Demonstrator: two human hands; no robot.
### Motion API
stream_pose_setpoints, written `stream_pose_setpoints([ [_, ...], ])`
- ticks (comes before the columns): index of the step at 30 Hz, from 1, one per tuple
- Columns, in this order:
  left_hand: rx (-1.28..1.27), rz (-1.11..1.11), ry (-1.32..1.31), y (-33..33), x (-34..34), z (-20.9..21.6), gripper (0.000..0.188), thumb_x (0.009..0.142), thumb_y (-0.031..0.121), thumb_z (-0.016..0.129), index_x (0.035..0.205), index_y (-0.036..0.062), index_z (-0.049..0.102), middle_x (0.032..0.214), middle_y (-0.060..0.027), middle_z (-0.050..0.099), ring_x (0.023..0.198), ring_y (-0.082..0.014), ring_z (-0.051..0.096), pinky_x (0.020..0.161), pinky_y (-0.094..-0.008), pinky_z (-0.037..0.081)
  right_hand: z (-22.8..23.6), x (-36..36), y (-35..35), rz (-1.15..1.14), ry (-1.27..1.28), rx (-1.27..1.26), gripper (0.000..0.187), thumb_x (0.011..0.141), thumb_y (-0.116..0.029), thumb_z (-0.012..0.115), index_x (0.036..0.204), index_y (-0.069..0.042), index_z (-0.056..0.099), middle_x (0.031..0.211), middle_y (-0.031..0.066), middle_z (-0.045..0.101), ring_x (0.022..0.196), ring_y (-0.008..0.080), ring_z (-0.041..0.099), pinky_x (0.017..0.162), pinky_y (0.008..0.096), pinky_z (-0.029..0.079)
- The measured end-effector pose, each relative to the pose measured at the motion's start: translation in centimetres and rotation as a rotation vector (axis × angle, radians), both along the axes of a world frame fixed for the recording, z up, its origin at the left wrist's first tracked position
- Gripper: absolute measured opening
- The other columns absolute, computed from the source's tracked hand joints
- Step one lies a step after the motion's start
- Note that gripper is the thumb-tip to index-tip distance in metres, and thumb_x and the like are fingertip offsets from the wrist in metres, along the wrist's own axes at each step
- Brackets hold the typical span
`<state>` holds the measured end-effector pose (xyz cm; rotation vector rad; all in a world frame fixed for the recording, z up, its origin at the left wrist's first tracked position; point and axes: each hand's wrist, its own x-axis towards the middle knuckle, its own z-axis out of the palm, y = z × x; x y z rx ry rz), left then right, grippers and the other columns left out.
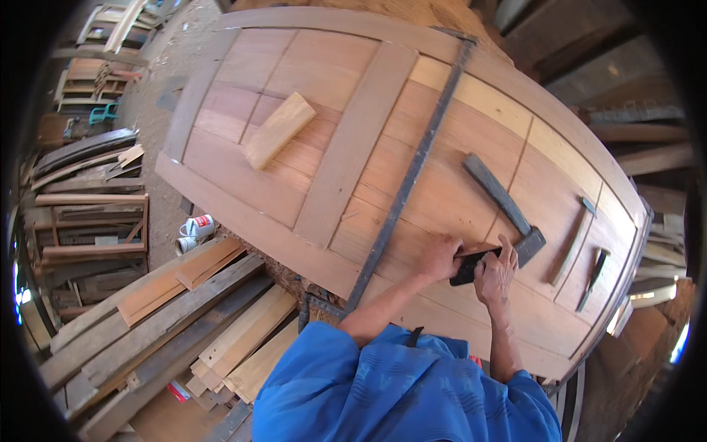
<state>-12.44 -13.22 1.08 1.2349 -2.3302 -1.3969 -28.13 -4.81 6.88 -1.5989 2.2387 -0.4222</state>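
My left hand (442, 256) and my right hand (495, 272) are close together over a large wooden panelled door (317, 210) lying flat. Their fingers close on a small dark flat piece (464, 275), whose kind I cannot make out; my fingers hide part of it. Just beyond my right hand lies a dark L-shaped tool (497, 193), its thick end close to my fingers. I cannot tell whether the dark piece joins it. A wooden-handled hammer (571, 247) and a smaller dark hammer (593, 280) rest on the door to the right.
A long metal bar clamp (416, 177) crosses the door left of my hands. A pale wood block (280, 131) lies farther left. Stacked boards (177, 324) fill the lower left, near a white paint can (197, 225). More timber (633, 81) stands at the far right.
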Motion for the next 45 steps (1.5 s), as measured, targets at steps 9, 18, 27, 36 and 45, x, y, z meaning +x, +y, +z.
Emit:
stream_pose_setpoints([
  [9,0.067,-0.018,-0.036,-0.9,0.6,0.8,0.024,0.087,0.015,0.07,0.108,0.0058,0.067,0.104,-0.0209,0.07,0.104,-0.0419,0.065,0.092,-0.0501,0.051,-0.9,-3.2,2.5,-0.306,-0.44,-0.01,0.014,0.089,-0.012,0.072,0.096,0.0,0.074,0.15,0.0265,0.047,0.136,0.0429,0.047,0.115,0.0515,0.037],
  [18,-0.196,0.073,0.135,-1.6,0.6,5.8,0.032,0.087,0.015,0.078,0.115,0.0054,0.066,0.103,-0.0164,0.07,0.1,-0.0335,0.068,0.091,-0.0446,0.053,-0.4,-2.5,3.1,-0.385,-0.61,-0.026,0.015,0.09,-0.013,0.074,0.101,-0.002,0.073,0.154,0.0249,0.043,0.137,0.0409,0.046,0.113,0.0487,0.04],
  [27,0.359,-0.008,0.305,-0.5,-2.2,5.8,0.025,0.092,0.003,0.075,0.114,0.0033,0.065,0.097,-0.0084,0.072,0.086,-0.0157,0.069,0.077,-0.0341,0.056,1.4,-1.4,1.7,-0.331,-0.652,-0.102,0.014,0.091,-0.013,0.073,0.099,-0.001,0.071,0.153,0.0252,0.043,0.139,0.0421,0.044,0.113,0.0491,0.04],
  [36,0.284,0.113,0.235,-2.5,-2.1,5.8,0.008,0.094,0.002,0.061,0.102,0.0025,0.059,0.085,-0.0145,0.063,0.08,-0.0286,0.067,0.077,-0.0399,0.054,4.9,-2.0,1.9,-0.14,-0.275,0.064,0.016,0.091,-0.012,0.07,0.103,-0.001,0.071,0.149,0.0217,0.049,0.136,0.0386,0.048,0.114,0.0501,0.04],
  [45,0.595,0.324,0.564,-8.1,-3.6,5.0,0.016,0.097,0.002,0.07,0.113,-0.001,0.069,0.096,0.0015,0.067,0.083,-0.0052,0.058,0.076,-0.0227,0.05,-4.5,-20.6,9.3,-0.665,0.43,0.046,0.056,0.098,-0.038,0.064,0.136,0.003,0.057,0.131,0.0289,0.057,0.124,0.0453,0.055,0.104,0.0517,0.045],
])
